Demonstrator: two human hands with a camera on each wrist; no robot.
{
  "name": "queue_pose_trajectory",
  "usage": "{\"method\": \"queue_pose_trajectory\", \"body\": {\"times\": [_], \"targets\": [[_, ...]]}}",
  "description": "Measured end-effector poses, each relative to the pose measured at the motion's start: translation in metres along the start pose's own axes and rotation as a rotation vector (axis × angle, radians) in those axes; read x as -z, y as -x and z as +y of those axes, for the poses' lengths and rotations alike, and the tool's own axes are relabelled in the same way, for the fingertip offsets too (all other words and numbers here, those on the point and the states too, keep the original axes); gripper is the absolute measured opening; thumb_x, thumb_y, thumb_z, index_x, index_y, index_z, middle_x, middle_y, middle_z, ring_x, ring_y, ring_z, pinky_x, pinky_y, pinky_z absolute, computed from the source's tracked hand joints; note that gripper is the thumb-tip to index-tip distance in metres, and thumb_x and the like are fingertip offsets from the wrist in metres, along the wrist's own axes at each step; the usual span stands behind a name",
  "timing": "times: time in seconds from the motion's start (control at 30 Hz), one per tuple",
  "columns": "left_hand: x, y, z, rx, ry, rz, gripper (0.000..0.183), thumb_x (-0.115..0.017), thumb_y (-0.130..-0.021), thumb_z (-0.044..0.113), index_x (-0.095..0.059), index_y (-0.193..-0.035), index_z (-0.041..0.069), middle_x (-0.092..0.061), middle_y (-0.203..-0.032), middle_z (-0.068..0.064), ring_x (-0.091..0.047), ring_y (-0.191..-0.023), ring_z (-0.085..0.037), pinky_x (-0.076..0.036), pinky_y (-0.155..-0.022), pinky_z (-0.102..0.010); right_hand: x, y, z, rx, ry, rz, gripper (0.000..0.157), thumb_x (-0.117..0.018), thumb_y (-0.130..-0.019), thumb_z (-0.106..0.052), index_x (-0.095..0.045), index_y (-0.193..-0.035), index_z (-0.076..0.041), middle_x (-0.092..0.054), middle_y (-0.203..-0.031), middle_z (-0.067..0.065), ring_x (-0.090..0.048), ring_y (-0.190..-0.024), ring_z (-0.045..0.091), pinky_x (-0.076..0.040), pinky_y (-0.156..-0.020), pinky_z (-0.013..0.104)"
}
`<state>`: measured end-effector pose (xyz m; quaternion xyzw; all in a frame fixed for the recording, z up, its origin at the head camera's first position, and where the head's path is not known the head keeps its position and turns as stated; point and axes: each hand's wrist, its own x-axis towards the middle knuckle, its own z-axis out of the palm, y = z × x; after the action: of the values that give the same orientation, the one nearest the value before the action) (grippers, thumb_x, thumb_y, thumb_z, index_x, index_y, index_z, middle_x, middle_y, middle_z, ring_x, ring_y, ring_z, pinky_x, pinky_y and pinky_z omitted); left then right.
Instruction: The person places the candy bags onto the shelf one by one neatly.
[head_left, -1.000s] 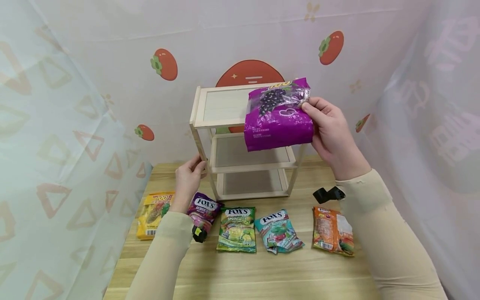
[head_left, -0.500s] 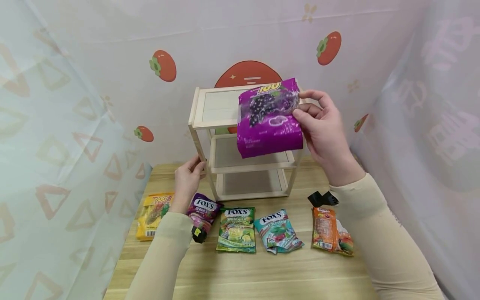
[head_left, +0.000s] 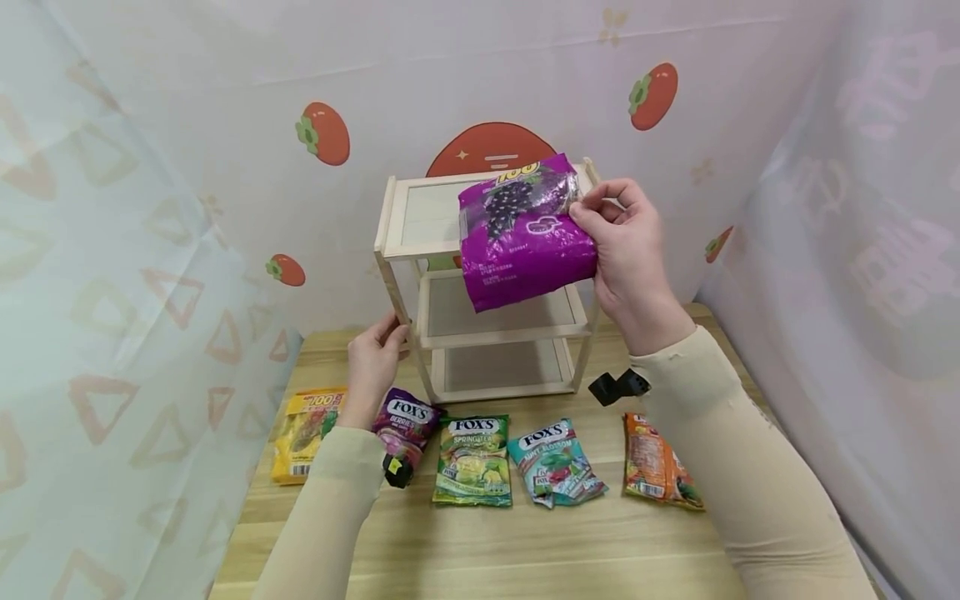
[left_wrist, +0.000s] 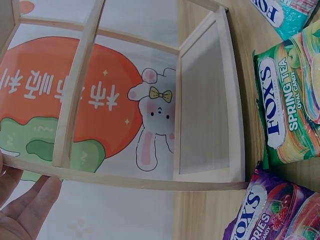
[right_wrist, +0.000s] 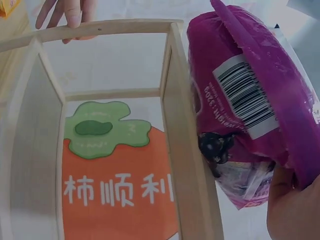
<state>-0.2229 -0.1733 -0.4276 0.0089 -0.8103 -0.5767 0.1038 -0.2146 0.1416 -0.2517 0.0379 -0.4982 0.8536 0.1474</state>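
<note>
My right hand pinches a purple candy bag with a blackberry picture by its right edge. The bag hangs tilted over the right part of the top shelf of a small wooden three-tier rack. In the right wrist view the bag's barcode side lies close to the top board; whether they touch I cannot tell. My left hand grips the rack's left front post at middle-shelf height, thumb and fingers on the wood. The middle shelf and bottom shelf hold nothing visible.
In front of the rack lie a yellow candy bag, a dark purple Fox's bag, a green Fox's bag, a teal Fox's bag and an orange bag, partly behind my right sleeve. A printed cloth wall stands behind.
My right hand has moved left with the purple candy bag, further over the top shelf. My left hand stays on the post, and the rack and other bags have not moved.
</note>
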Motion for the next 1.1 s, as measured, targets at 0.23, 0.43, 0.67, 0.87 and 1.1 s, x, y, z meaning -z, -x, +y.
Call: {"method": "queue_pose_trajectory", "body": {"times": [0.23, 0.43, 0.67, 0.87, 1.1], "targets": [[-0.002, -0.001, 0.0, -0.007, -0.002, -0.002, 0.042, -0.059, -0.106, 0.018, -0.057, -0.145, 0.005, -0.067, -0.133, -0.018, -0.068, -0.115, -0.032, -0.062, -0.085, -0.035, -0.007, -0.008, 0.006, -0.007, -0.02, -0.027, 0.014, -0.065, -0.094, 0.01, -0.069, -0.091, -0.004, -0.063, -0.093, 0.007, -0.058, -0.099, 0.019, -0.06, -0.079, 0.027], [-0.003, -0.002, 0.001, -0.018, 0.003, -0.007, 0.041, -0.058, -0.106, 0.019, -0.057, -0.145, 0.005, -0.066, -0.133, -0.019, -0.068, -0.116, -0.033, -0.062, -0.086, -0.035, -0.015, -0.015, 0.011, -0.047, -0.031, -0.055, 0.024, -0.06, -0.097, 0.01, -0.076, -0.089, -0.006, -0.061, -0.116, 0.009, -0.056, -0.11, 0.022, -0.063, -0.074, 0.028], [-0.003, 0.0, 0.004, -0.004, 0.011, -0.015, 0.041, -0.058, -0.106, 0.02, -0.057, -0.145, 0.007, -0.065, -0.135, -0.018, -0.067, -0.118, -0.031, -0.061, -0.087, -0.035, -0.012, -0.012, 0.012, -0.042, -0.007, -0.189, 0.023, -0.055, -0.105, -0.01, -0.073, -0.111, 0.002, -0.056, -0.132, 0.012, -0.058, -0.114, 0.024, -0.062, -0.084, 0.028], [-0.004, 0.001, 0.004, 0.002, 0.008, -0.01, 0.041, -0.058, -0.106, 0.02, -0.057, -0.145, 0.007, -0.066, -0.135, -0.018, -0.067, -0.118, -0.031, -0.061, -0.087, -0.034, -0.001, 0.001, 0.011, -0.008, 0.12, -0.408, 0.051, -0.059, -0.101, -0.02, -0.05, -0.149, -0.003, -0.039, -0.155, 0.01, -0.046, -0.137, 0.03, -0.052, -0.104, 0.031], [-0.005, 0.002, 0.004, 0.001, 0.008, -0.012, 0.041, -0.058, -0.106, 0.02, -0.057, -0.146, 0.007, -0.065, -0.135, -0.018, -0.067, -0.117, -0.032, -0.061, -0.087, -0.034, 0.007, 0.006, 0.014, 0.044, 0.412, -0.476, 0.073, -0.073, -0.093, -0.013, -0.04, -0.158, -0.019, -0.035, -0.156, -0.002, -0.043, -0.14, 0.024, -0.053, -0.105, 0.031]]}}
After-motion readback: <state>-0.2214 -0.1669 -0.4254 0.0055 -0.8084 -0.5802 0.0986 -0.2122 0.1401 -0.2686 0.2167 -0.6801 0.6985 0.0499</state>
